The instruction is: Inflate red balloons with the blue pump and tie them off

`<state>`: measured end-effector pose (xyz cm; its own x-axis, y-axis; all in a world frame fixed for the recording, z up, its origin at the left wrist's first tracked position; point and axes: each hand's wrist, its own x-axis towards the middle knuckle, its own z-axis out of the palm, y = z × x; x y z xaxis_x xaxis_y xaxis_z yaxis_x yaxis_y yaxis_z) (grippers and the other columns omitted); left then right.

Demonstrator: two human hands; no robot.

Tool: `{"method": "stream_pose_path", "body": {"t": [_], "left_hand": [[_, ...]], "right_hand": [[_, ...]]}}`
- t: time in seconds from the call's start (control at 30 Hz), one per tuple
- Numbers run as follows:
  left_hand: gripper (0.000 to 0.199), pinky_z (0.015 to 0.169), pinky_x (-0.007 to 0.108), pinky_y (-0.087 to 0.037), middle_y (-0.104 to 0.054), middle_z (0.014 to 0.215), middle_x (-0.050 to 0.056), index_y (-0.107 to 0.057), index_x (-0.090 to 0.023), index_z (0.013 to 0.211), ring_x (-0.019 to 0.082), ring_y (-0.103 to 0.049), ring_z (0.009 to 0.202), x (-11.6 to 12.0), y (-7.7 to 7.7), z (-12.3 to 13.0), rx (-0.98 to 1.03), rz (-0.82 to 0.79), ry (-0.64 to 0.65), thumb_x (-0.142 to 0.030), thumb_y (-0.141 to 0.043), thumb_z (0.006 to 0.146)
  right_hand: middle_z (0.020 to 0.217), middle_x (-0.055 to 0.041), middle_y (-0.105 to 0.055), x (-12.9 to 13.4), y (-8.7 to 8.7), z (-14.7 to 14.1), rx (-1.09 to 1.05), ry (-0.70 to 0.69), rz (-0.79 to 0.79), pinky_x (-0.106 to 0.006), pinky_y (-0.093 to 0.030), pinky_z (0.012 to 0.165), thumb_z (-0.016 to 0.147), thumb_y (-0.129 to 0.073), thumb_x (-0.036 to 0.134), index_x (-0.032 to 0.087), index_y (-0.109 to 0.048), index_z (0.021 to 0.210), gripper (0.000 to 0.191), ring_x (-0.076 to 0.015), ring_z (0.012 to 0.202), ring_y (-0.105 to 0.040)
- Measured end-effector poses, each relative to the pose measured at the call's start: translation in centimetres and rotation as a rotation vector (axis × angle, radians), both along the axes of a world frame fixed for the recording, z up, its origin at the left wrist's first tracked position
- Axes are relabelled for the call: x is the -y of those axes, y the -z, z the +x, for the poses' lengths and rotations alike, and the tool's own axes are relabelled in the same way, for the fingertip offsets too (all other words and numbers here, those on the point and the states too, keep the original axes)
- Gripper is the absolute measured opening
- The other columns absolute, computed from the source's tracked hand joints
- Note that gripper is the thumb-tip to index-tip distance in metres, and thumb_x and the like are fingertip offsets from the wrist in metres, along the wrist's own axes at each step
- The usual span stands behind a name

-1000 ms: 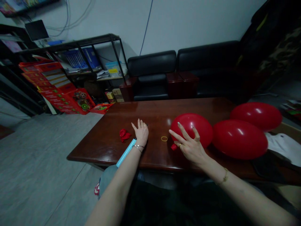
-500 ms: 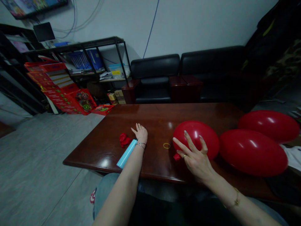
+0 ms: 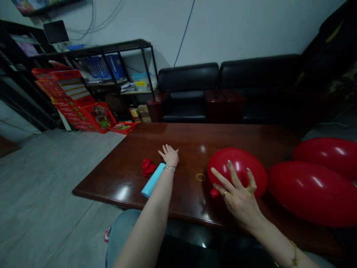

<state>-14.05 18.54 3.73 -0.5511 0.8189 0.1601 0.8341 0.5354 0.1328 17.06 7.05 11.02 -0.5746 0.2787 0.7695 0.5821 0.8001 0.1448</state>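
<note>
My left hand point(image 3: 170, 155) is over the brown table with its fingers spread and nothing in it. A light blue tube-shaped thing point(image 3: 153, 180) lies beside my left wrist, partly behind the forearm. Just left of it are crumpled red balloons point(image 3: 148, 167), not inflated. My right hand point(image 3: 240, 197) has its fingers spread in front of an inflated red balloon point(image 3: 237, 158); whether they touch it I cannot tell. The balloon's red neck point(image 3: 214, 192) points toward the table's front. Between my hands lies a yellow rubber band point(image 3: 200, 177).
Two more inflated red balloons point(image 3: 312, 193) fill the right end of the table point(image 3: 178, 130). Behind the table stand black sofas point(image 3: 188, 78) with wooden arms. Stacked red boxes point(image 3: 75, 104) and a metal shelf point(image 3: 111, 48) are at the far left.
The view has shifted slightly, so the balloons sit further right and lower. My left hand has turned a little, its fingers spread wider. My right hand keeps its place by the balloon.
</note>
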Motion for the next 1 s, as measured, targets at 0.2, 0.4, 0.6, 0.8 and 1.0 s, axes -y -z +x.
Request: {"method": "stream_pose_path", "body": {"t": [0.2, 0.4, 0.6, 0.8, 1.0], "left_hand": [[0.060, 0.120, 0.069, -0.014, -0.030, 0.163, 0.021, -0.044, -0.010, 0.151, 0.038, -0.022, 0.154, 0.5, -0.6, 0.7, 0.001, 0.002, 0.044, -0.043, -0.033, 0.102], [0.062, 0.122, 0.068, -0.011, -0.028, 0.164, 0.021, -0.042, -0.008, 0.152, 0.037, -0.018, 0.155, 2.0, -2.0, 1.2, -0.023, 0.027, 0.092, -0.044, -0.032, 0.102], [0.056, 0.122, 0.069, -0.014, -0.035, 0.162, 0.018, -0.048, -0.012, 0.148, 0.034, -0.023, 0.155, 5.1, -3.2, 3.9, -0.069, 0.230, 0.313, -0.043, -0.036, 0.103], [0.044, 0.126, 0.059, -0.021, -0.049, 0.155, 0.010, -0.050, -0.019, 0.144, 0.026, -0.028, 0.154, 12.8, -4.9, 10.1, -0.031, 0.556, 0.646, -0.033, -0.038, 0.104], [0.056, 0.124, 0.062, -0.023, -0.052, 0.152, 0.013, -0.050, -0.018, 0.144, 0.031, -0.029, 0.153, 16.3, -4.4, 14.1, -0.041, 0.632, 0.792, -0.050, -0.051, 0.098]], "right_hand": [[0.142, -0.0007, -0.061, -0.3, 0.2, 0.0, -0.009, 0.011, -0.016, -0.062, -0.003, 0.124, 0.099, -0.044, 0.015, 0.023, -0.075, 0.094, 0.032, -0.0274, 0.156, -0.016], [0.145, -0.0007, -0.059, -0.5, 0.6, 0.1, -0.003, 0.038, -0.017, -0.064, -0.004, 0.123, 0.098, -0.044, 0.014, 0.023, -0.075, 0.097, 0.032, -0.0293, 0.156, -0.016], [0.146, 0.0020, -0.058, -0.8, 0.5, -0.3, 0.000, 0.097, 0.029, -0.062, -0.003, 0.124, 0.096, -0.049, 0.012, 0.025, -0.076, 0.092, 0.030, -0.0277, 0.157, -0.012], [0.144, 0.0027, -0.061, -1.1, 0.5, -0.8, -0.013, 0.143, 0.053, -0.059, -0.001, 0.125, 0.096, -0.056, 0.018, 0.024, -0.076, 0.086, 0.023, -0.0270, 0.157, -0.012], [0.146, 0.0000, -0.058, -0.6, 0.7, -1.2, -0.054, 0.189, 0.008, -0.059, 0.003, 0.124, 0.096, -0.053, 0.018, 0.023, -0.076, 0.090, 0.024, -0.0282, 0.158, -0.009]]}}
